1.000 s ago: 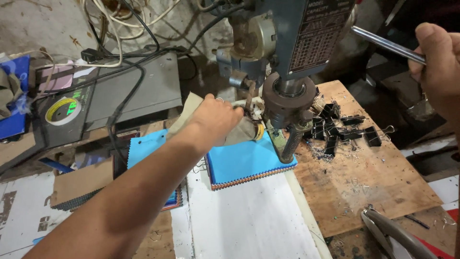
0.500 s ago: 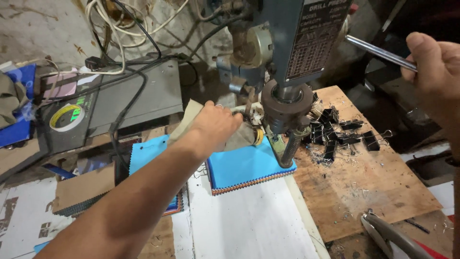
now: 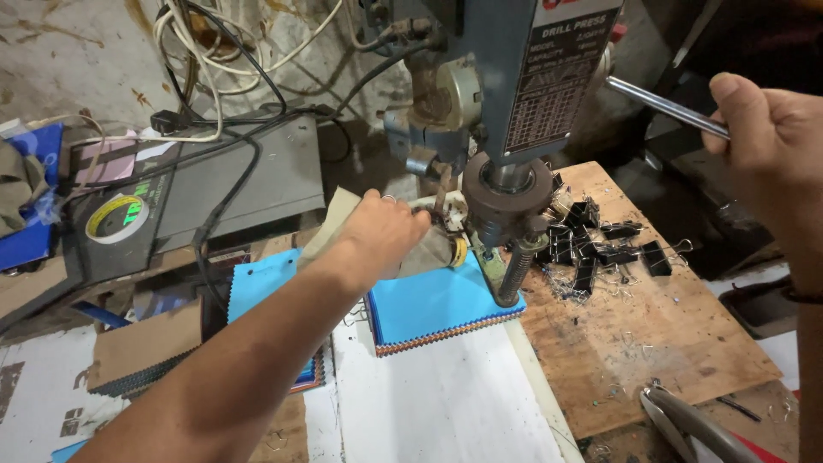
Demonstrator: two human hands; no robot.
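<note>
Both hands busy: left hand (image 3: 384, 230) on swatches (image 3: 437, 304), right hand (image 3: 771, 146) gripping lever (image 3: 664, 106).

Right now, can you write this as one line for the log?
left hand: pressing swatch stack under drill press | right hand: gripping feed lever | binder clips: piled on board

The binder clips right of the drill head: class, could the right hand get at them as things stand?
Probably yes. The clips lie uncovered on the wooden board, but the right hand grips the lever and must let go first.

Left hand (image 3: 384, 233) hides swatch stack's (image 3: 441, 304) rear; pliers (image 3: 694, 422) cut by bottom edge.
</note>
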